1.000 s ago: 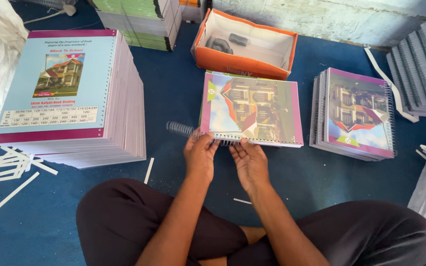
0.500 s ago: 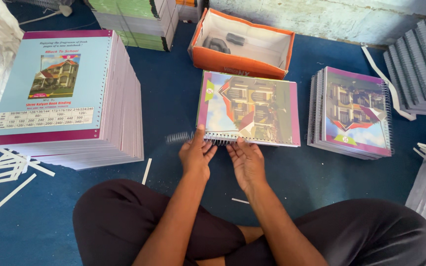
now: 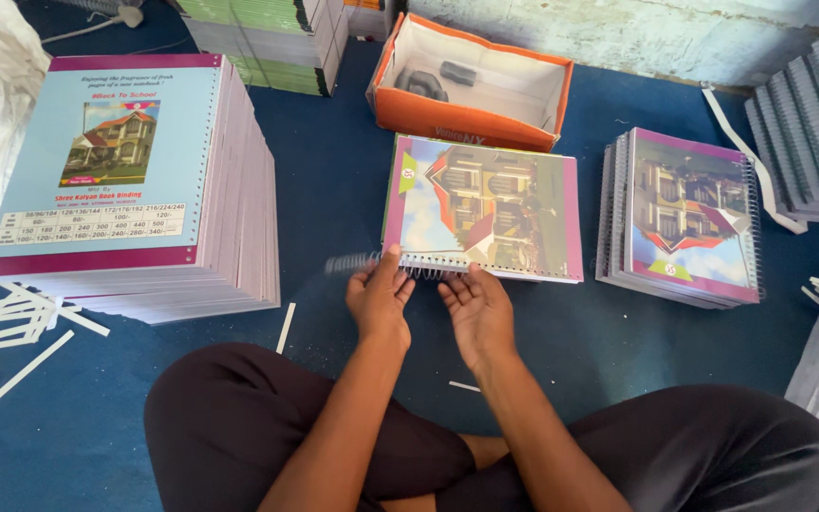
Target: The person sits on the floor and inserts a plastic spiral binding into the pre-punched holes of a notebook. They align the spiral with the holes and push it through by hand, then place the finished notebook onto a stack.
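A thin wire coil (image 3: pixel 362 263), springy and easily bent, sits partly threaded along the near edge of a notebook (image 3: pixel 483 209) lying flat on the blue floor (image 3: pixel 334 190). The left hand (image 3: pixel 378 299) pinches the coil; the right hand (image 3: pixel 478 313) steadies the light, stiff cover's edge. Bound notebooks (image 3: pixel 684 218) stack alongside, unbound ones (image 3: pixel 125 180) opposite.

A seated person's bare forearms reach forward over crossed legs; left hand (image 3: pixel 380 297) and right hand (image 3: pixel 477 309) side by side, fingers curled forward.
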